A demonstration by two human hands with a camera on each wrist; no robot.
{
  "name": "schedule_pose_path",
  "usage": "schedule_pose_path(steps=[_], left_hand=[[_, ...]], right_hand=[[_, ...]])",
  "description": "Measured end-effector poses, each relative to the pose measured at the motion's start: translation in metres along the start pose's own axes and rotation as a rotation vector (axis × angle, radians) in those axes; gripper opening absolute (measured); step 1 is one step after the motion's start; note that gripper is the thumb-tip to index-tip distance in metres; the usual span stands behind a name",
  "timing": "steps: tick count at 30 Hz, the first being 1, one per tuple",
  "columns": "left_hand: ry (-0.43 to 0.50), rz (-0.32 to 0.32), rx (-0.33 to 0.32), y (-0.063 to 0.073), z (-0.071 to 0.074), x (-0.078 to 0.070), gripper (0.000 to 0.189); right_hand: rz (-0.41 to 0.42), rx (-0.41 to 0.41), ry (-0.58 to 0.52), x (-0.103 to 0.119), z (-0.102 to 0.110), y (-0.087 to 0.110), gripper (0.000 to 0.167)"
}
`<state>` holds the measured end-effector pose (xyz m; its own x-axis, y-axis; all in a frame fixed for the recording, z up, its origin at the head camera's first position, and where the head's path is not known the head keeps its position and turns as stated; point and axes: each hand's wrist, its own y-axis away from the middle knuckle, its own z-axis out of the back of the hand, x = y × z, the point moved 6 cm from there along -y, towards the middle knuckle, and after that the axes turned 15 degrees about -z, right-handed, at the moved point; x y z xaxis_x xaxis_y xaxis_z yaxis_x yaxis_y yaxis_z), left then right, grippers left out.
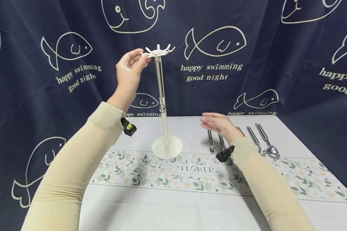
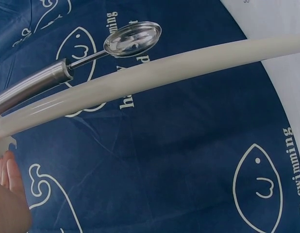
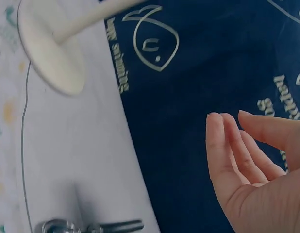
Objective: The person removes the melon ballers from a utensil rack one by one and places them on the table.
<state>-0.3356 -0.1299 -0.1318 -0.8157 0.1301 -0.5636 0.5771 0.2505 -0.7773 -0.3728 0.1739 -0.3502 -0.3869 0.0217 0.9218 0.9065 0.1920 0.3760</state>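
Note:
A white stand (image 1: 165, 125) with a ring of hooks (image 1: 157, 52) at its top rises from a round base. My left hand (image 1: 129, 69) pinches one hook at the left of the ring between thumb and fingers. From the hooks hangs a steel melon baller (image 1: 159, 80), bowl down alongside the pole; the left wrist view shows its oval bowl (image 2: 133, 39) near the pole (image 2: 164, 72). My right hand (image 1: 218, 124) hovers above the table right of the stand, fingers loosely bent and thumb apart, holding nothing, as the right wrist view of this hand (image 3: 252, 174) confirms.
Several steel scoops lie on the table at right, including a small one (image 1: 211, 149) below my right hand and a larger one (image 1: 272, 150) farther right. A flower-print runner (image 1: 188, 185) crosses the white table. A dark blue fish-print curtain (image 1: 167, 19) hangs behind.

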Motion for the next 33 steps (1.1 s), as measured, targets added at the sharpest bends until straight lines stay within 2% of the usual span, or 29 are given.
schedule_pose_path(steps=[4,8,10,20,33], left_hand=[[0.004,-0.001,-0.001,0.000,-0.001,0.000,0.029],[0.007,-0.007,-0.005,0.000,0.001,-0.001,0.030],[0.007,-0.009,-0.008,0.000,0.001,-0.001,0.030],[0.001,-0.010,-0.008,0.001,0.000,0.000,0.028],[-0.014,-0.005,0.002,0.000,-0.001,0.000,0.028]], right_hand=[[0.038,0.020,-0.065,0.009,-0.012,0.007,0.050],[0.074,0.044,-0.148,0.021,-0.026,0.012,0.054],[0.089,0.062,-0.152,0.027,-0.033,0.015,0.056],[0.190,0.134,-0.044,0.062,-0.072,0.034,0.044],[0.266,0.142,0.090,0.085,-0.108,0.045,0.034]])
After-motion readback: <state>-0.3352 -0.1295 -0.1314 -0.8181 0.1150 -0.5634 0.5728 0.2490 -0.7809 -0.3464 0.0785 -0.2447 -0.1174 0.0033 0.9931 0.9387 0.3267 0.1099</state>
